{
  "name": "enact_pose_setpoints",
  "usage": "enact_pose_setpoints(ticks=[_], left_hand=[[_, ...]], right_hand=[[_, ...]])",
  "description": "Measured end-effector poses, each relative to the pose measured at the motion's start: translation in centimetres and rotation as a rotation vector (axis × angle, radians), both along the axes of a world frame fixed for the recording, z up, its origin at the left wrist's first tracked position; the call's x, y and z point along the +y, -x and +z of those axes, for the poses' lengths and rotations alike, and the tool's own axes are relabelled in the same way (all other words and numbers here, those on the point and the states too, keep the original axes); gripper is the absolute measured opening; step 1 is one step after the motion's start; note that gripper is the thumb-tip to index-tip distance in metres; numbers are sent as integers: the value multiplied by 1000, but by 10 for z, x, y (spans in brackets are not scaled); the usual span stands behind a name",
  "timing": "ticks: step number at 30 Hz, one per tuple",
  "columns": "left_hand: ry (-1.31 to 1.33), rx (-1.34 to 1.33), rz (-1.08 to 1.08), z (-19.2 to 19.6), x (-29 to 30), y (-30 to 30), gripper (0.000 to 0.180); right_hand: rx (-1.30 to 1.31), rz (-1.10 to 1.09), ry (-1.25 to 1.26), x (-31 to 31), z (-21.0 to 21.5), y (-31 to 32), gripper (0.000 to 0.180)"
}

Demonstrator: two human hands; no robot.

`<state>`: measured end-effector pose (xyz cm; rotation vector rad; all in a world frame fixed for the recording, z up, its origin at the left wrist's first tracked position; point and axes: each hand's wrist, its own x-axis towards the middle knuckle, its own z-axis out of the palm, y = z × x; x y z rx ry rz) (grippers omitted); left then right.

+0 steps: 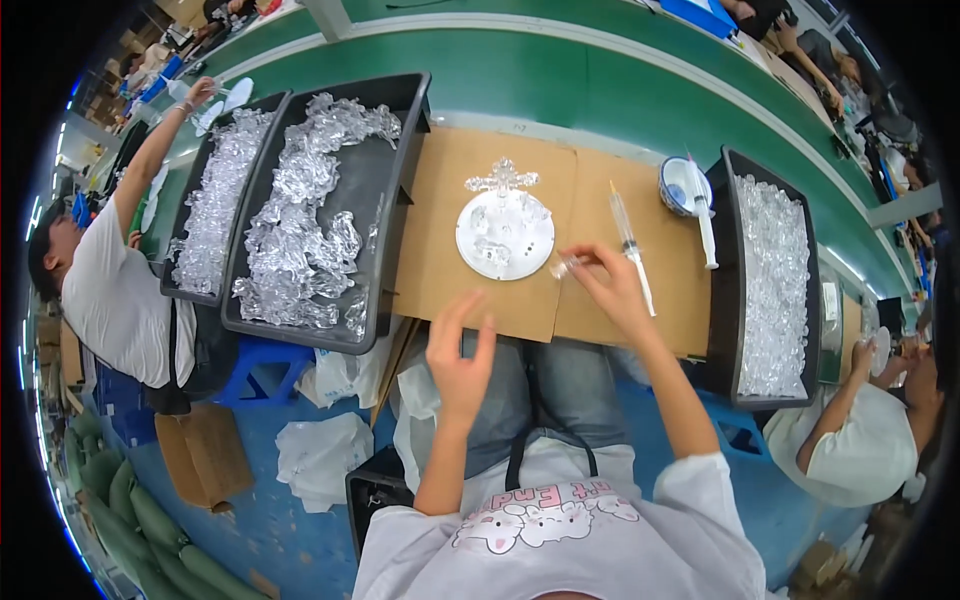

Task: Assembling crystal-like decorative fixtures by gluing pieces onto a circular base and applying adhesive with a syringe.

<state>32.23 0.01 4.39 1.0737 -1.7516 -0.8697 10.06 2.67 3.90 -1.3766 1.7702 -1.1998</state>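
My right hand is at the right edge of a round white disc, pinching a small clear plastic piece between thumb and fingertips. On the disc lie a few clear parts, too glassy to make out singly. A cross-shaped clear plastic piece sits at its far edge. My left hand hovers at the near edge of the cardboard sheet; its thumb and fingers are apart and hold nothing. Just beyond my right hand lies a syringe with a slim tip.
A second syringe leans on a blue-and-white bowl. On the right stands a black bin of small clear pieces. At left are a large black bin and a narrower bin, both holding clear parts. Co-workers sit on either side.
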Motion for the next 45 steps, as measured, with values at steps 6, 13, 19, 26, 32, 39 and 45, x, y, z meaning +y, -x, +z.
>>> enact_pose_setpoints(ticks=[6,13,19,26,32,39,45], left_hand=[[99,-51,79,-27,-27,10,29],[174,-144,-41,-43,-58,35,35],[109,-196,-91,-53,-74,40,31],[76,-177,-68,-50,-71,44,29],[112,-194,-70,-56,-72,44,27],[-33,-100,-93,-42,-75,40,23],[-60,-26,-81,-39,-83,49,21]], right_hand=[[-115,76,-51,-38,-29,-2,19],[0,69,-4,-47,-23,-12,17],[73,33,74,-49,-30,-14,17],[277,14,220,-48,-36,-10,18],[211,56,172,-36,-39,-8,33],[634,-356,70,39,-12,34,44],[380,-296,11,51,-29,46,42]])
